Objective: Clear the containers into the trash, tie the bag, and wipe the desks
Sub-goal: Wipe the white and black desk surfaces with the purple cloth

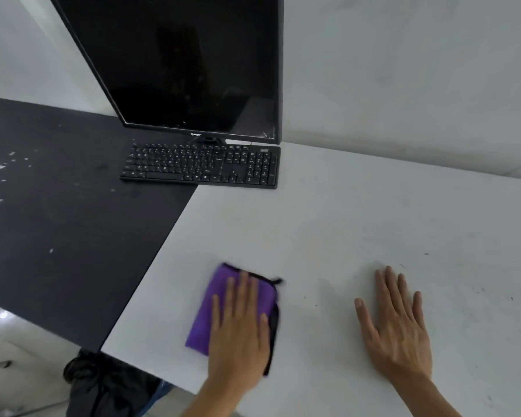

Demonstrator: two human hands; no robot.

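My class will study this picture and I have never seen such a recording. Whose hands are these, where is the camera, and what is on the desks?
There is no machine: a person wears one wide-angle camera on the head, looking forward and down at their own hands. The left hand presses flat on a purple cloth on the white desk, without gripping it. The right hand rests flat on that desk, holding nothing. A black desk with pale specks adjoins it. A keyboard lies across both, before a dark monitor.
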